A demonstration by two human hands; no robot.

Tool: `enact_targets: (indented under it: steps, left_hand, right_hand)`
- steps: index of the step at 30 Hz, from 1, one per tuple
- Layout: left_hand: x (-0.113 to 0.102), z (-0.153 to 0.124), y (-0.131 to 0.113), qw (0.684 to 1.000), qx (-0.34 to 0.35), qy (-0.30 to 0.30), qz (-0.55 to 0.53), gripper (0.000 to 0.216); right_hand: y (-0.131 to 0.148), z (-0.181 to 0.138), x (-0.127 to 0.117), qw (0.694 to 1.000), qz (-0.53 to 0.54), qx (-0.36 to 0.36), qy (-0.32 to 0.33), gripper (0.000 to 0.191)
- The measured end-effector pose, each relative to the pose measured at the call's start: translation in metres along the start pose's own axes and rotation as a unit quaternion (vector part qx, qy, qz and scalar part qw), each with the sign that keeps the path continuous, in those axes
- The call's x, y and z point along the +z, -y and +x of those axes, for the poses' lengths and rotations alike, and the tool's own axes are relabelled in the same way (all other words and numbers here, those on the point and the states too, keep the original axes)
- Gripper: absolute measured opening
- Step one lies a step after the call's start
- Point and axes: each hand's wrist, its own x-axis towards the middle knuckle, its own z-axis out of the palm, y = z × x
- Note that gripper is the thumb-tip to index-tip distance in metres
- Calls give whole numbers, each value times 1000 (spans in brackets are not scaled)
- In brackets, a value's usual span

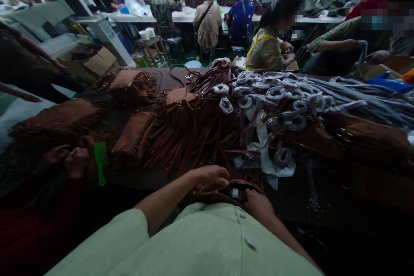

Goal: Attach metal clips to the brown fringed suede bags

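Close to my body at the table's front edge is a brown fringed bag [226, 196], its mouth spread apart and a small white label showing inside. My left hand [211, 177] is bent over the bag's left rim with its fingers curled; what the fingertips pinch is too dark to make out. On the right side of the opening, my right hand [258, 202] grips the bag's edge, the fingers partly inside and hidden. Just beyond lie brown straps [181, 146] with metal clasps, and coiled straps in clear wrapping [278, 95].
Stacks of brown fringed bags [134, 133] lie on the dark table at left, more bags [371, 136] at right. A green comb [101, 159] lies near a co-worker's hands [73, 159] on my left. Across the table, several people sit at a white table [184, 16].
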Motion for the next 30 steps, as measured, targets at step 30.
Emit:
enact_targets:
  steps: [30]
  left_hand:
    - [36,-53,30,971,-121,-140,155,19]
  right_hand:
    - [-24,-7,-56,1000,6,-28,-10,31]
